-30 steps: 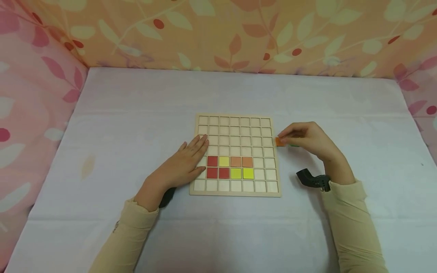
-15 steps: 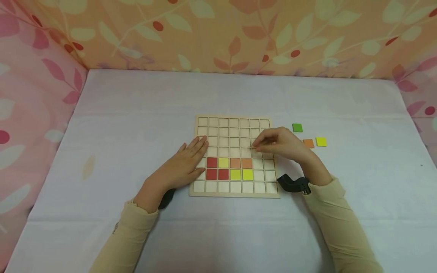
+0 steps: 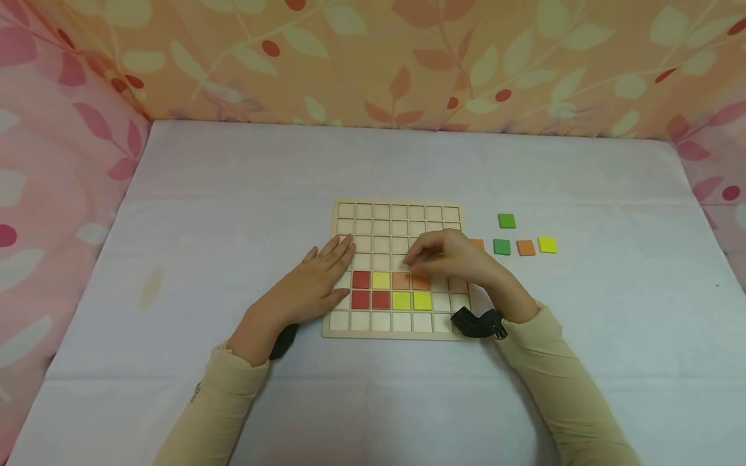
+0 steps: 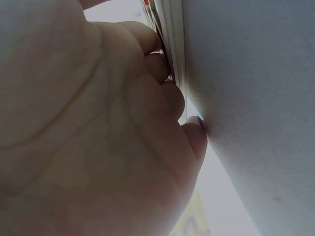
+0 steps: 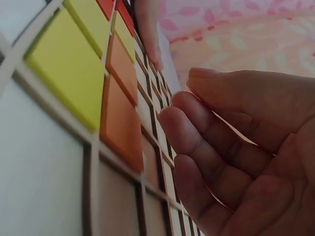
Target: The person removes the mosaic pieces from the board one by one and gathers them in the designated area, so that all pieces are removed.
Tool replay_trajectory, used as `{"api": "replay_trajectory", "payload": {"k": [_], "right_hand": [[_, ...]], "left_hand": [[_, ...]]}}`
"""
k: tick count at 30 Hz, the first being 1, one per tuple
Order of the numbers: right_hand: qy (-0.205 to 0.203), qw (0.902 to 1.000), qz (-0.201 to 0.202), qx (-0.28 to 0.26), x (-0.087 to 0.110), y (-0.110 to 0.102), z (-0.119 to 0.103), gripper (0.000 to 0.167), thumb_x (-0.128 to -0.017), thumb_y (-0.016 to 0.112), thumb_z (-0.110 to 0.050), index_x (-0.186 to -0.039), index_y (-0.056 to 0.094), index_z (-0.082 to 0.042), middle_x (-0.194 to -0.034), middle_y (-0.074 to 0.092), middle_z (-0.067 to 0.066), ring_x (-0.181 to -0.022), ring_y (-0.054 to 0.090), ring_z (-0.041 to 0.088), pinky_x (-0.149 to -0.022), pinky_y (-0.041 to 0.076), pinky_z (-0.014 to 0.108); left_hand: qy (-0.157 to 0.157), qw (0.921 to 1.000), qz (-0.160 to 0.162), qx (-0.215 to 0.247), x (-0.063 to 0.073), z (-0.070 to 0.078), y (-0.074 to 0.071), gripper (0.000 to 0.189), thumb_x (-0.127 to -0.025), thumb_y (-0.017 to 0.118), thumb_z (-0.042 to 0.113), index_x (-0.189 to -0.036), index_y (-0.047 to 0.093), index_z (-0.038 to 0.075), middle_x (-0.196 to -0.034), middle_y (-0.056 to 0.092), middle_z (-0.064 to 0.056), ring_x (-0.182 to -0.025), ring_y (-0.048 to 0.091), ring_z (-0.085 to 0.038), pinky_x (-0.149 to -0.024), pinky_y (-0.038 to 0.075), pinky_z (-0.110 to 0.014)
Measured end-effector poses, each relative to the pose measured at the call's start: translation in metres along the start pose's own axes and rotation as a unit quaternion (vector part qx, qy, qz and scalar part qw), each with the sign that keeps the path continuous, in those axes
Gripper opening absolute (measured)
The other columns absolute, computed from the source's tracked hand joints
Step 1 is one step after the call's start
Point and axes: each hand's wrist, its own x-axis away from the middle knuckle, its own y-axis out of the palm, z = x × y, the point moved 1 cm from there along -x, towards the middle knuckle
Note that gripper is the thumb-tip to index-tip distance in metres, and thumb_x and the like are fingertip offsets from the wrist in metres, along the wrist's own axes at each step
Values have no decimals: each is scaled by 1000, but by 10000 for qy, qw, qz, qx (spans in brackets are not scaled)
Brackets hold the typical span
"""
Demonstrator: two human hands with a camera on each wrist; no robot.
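A square wooden grid board (image 3: 399, 201) lies on the cloth. Red tiles (image 3: 361, 299), yellow tiles (image 3: 401, 301) and orange tiles (image 3: 401, 280) fill part of its lower two rows. My left hand (image 3: 317, 278) rests flat with straight fingers on the board's left edge. Over the right half hovers my right hand (image 3: 457, 255), thumb and index finger near each other just above the orange tiles. In the right wrist view, the fingers (image 5: 183, 130) are loosely curled beside the orange tile (image 5: 122, 123), and no tile shows between them.
Right of the board lie loose tiles: a green tile (image 3: 506, 221), another green tile (image 3: 502, 246), an orange tile (image 3: 526, 248), a yellow tile (image 3: 547, 245) and a partly covered orange tile (image 3: 478, 244). A patterned cloth wall (image 3: 373, 58) borders the back.
My right hand has left the orange tile beside the board and moved left and toward me over the grid. The loose tiles have come into view behind it. My left hand stays put.
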Motion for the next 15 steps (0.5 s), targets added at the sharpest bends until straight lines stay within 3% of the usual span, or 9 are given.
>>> {"api": "replay_trajectory", "payload": {"k": [15], "right_hand": [[-250, 9988, -381, 199, -28, 24, -12, 8, -82, 70, -2, -90, 71, -4, -87, 69, 0, -79, 63, 14, -75, 53, 29]], "left_hand": [[-1, 10000, 78, 42, 0, -1, 2, 71, -98, 48, 30, -151, 8, 5, -158, -1, -7, -144, -5, -22, -113, 6, -50]]}}
